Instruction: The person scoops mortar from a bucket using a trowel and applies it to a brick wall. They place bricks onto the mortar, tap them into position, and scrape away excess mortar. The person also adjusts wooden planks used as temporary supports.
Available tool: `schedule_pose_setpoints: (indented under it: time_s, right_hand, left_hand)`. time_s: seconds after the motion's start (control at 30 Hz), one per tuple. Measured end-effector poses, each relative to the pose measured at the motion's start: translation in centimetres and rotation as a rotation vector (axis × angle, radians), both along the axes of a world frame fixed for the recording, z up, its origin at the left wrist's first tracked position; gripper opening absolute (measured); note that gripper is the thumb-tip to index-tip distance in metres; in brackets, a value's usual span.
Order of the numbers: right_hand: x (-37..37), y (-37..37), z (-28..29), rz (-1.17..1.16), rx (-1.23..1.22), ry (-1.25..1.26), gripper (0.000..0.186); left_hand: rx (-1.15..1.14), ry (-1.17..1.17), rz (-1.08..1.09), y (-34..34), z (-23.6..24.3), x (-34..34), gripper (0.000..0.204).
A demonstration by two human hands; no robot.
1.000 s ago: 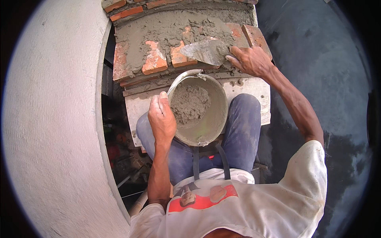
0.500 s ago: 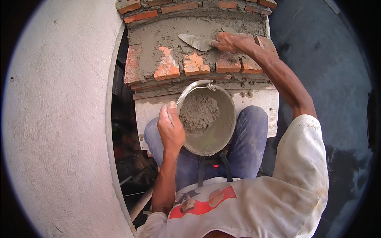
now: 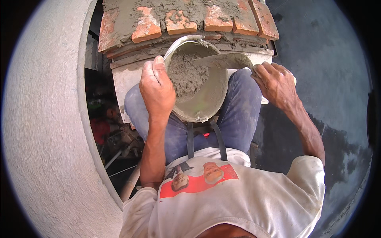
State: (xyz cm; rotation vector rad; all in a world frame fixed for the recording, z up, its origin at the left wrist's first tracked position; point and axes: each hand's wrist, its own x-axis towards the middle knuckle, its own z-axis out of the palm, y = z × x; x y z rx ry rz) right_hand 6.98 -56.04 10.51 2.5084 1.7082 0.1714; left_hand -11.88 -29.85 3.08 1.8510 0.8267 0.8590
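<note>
My left hand (image 3: 158, 89) is closed on the metal handle at the left side of a bucket (image 3: 216, 89), which sits between my knees with grey wet mortar (image 3: 186, 75) inside. My right hand (image 3: 276, 83), at the bucket's right, grips a trowel (image 3: 234, 61) whose blade reaches over the rim into the bucket, its tip near the mortar. Just beyond, orange bricks (image 3: 218, 22) lie in a row on a curved, mortar-smeared course, with gaps between some of them.
A pale board (image 3: 123, 77) lies under the brickwork. A rough white curved wall (image 3: 47, 123) rises on the left, beside a dark gap with poles and an unclear red shape (image 3: 99, 133) below. A dark grey surface (image 3: 321, 67) runs along the right.
My right hand has brought the trowel down from the mortar-covered bricks to the bucket. The view has shifted, so the brickwork now sits higher in the picture. My left hand keeps its grip.
</note>
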Motion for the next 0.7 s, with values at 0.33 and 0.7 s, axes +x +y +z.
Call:
schedule_pose_setpoints:
  time_s: [0.33, 0.7]
  right_hand:
    - [-3.4, 2.2, -9.2, -0.020, -0.170, 0.454, 0.031]
    - [-6.5, 3.6, -9.5, -0.028, -0.018, 1.048, 0.042]
  left_hand:
    - [0.097, -0.037, -0.215, -1.2, -0.1, -0.3, 0.030]
    - [0.007, -0.027, -0.024, 0.7, -0.4, -0.2, 0.044]
